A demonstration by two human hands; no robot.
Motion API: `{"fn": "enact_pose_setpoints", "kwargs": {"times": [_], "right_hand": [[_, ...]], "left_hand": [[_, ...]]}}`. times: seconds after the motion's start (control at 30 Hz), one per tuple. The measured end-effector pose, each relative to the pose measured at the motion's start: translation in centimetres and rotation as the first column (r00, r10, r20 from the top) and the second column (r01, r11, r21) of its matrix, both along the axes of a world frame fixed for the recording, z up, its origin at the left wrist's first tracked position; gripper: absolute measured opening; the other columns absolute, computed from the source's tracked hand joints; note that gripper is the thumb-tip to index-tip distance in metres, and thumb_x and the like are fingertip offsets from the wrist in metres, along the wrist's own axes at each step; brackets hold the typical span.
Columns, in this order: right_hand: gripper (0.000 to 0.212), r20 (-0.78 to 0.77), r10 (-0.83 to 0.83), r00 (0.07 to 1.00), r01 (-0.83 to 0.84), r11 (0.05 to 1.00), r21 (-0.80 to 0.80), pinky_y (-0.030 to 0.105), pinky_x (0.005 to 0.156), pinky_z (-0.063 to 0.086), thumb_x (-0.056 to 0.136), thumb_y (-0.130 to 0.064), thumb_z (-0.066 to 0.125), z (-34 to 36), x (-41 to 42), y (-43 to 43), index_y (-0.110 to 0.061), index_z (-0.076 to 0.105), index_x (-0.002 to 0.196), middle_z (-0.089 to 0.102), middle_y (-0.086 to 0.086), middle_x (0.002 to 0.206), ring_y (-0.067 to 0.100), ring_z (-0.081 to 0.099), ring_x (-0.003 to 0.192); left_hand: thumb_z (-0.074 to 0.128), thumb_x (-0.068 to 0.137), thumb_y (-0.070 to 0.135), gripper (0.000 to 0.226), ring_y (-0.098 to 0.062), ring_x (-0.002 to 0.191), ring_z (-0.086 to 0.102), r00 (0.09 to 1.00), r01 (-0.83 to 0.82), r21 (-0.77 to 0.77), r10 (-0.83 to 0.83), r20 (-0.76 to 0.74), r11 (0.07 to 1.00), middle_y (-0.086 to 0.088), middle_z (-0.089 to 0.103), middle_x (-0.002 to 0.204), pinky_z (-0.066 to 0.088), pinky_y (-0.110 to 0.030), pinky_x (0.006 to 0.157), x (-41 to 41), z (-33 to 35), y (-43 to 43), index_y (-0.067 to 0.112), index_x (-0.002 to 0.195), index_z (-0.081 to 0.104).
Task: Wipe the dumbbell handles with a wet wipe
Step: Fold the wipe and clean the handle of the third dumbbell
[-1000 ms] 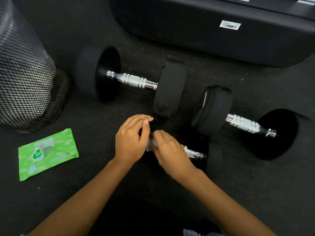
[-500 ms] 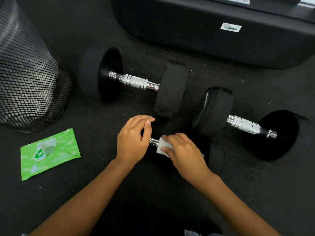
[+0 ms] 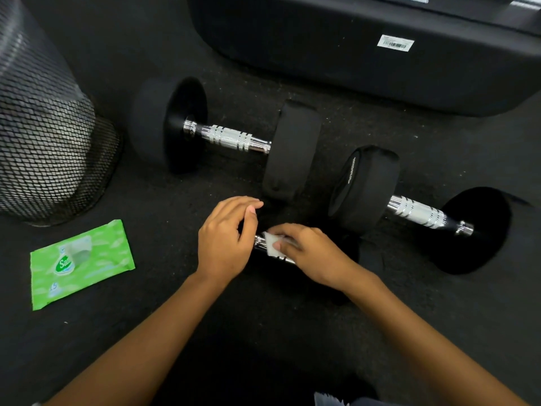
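Note:
Three black dumbbells with chrome handles lie on the dark floor. The smallest dumbbell [image 3: 349,253] lies nearest me, mostly hidden under my hands. My right hand [image 3: 313,256] presses a folded white wet wipe [image 3: 273,244] around its chrome handle [image 3: 259,241]. My left hand [image 3: 227,238] rests over the small dumbbell's left end, which is hidden beneath it. A large dumbbell [image 3: 295,148] lies behind, its handle [image 3: 228,137] bare. Another large dumbbell [image 3: 366,183] lies to the right, its handle [image 3: 418,213] also bare.
A green pack of wet wipes [image 3: 80,263] lies on the floor at the left. A black mesh bin [image 3: 44,136] stands at the far left. A black padded bench [image 3: 366,51] with a barcode sticker runs along the back.
My right hand slid the wipe along the small dumbbell's handle, to the right and then back left. My left hand stayed on the left end.

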State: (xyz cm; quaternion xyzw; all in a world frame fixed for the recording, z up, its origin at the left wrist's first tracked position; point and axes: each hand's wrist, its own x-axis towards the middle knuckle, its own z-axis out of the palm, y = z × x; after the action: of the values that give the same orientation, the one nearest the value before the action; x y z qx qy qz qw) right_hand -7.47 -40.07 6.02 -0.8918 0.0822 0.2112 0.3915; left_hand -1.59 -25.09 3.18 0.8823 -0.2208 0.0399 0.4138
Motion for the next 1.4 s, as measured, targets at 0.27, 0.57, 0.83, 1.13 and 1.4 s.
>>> {"fn": "enact_pose_setpoints", "kwargs": {"times": [0.27,0.57,0.83,1.13,1.4], "right_hand": [[0.029,-0.092,0.028,0.995,-0.032,0.999,-0.037,0.035,0.086,0.047,0.097,-0.034,0.044,-0.1,2.0,0.9,-0.019,0.06,0.115,0.066,0.006,0.106,0.023,0.06,0.102],[0.031,0.345,-0.032,0.938,0.105,0.975,-0.194,0.016,0.081,0.031,0.085,-0.025,0.064,-1.2,-1.8,2.0,-0.017,0.055,0.114,0.054,-0.003,0.111,0.011,0.044,0.104],[0.023,0.545,0.204,0.813,0.078,0.89,-0.449,0.027,0.071,0.035,0.071,-0.01,0.073,-2.6,-1.4,3.7,-0.01,0.056,0.085,0.055,0.005,0.082,0.02,0.05,0.073],[0.021,0.541,0.142,0.829,0.099,0.915,-0.391,0.029,0.07,0.044,0.068,-0.006,0.067,-2.7,-0.5,4.5,-0.006,0.056,0.086,0.055,0.008,0.084,0.021,0.048,0.077],[0.031,-0.035,0.004,0.999,-0.006,0.999,-0.043,0.033,0.072,0.042,0.099,-0.031,0.039,-0.5,2.3,1.8,-0.01,0.062,0.097,0.061,0.009,0.087,0.029,0.06,0.092]], "left_hand": [[0.036,0.094,0.026,0.037,-0.005,0.105,0.055,1.0,-0.013,0.011,0.013,0.004,1.0,0.006,0.068,0.103,0.038,-0.015,0.089,0.0,0.1,-0.1,0.015,0.102,0.07],[0.037,0.094,0.025,0.036,-0.006,0.105,0.056,1.0,-0.014,0.007,0.014,0.003,1.0,0.006,0.068,0.104,0.04,-0.017,0.09,0.0,-0.1,-0.1,0.014,0.101,0.07],[0.035,0.094,0.027,0.038,-0.006,0.106,0.056,1.0,-0.006,0.021,0.006,-0.009,1.0,0.004,0.068,0.104,0.037,-0.015,0.091,0.1,0.1,-0.1,0.014,0.103,0.069],[0.035,0.094,0.027,0.038,-0.008,0.105,0.057,1.0,-0.006,0.025,0.006,-0.007,1.0,0.004,0.068,0.104,0.038,-0.016,0.09,0.0,0.1,-0.2,0.014,0.102,0.07],[0.036,0.094,0.027,0.037,-0.008,0.105,0.057,1.0,-0.015,0.015,0.015,0.004,1.0,0.005,0.068,0.103,0.041,-0.018,0.088,0.0,0.0,-0.2,0.015,0.101,0.07]]}}
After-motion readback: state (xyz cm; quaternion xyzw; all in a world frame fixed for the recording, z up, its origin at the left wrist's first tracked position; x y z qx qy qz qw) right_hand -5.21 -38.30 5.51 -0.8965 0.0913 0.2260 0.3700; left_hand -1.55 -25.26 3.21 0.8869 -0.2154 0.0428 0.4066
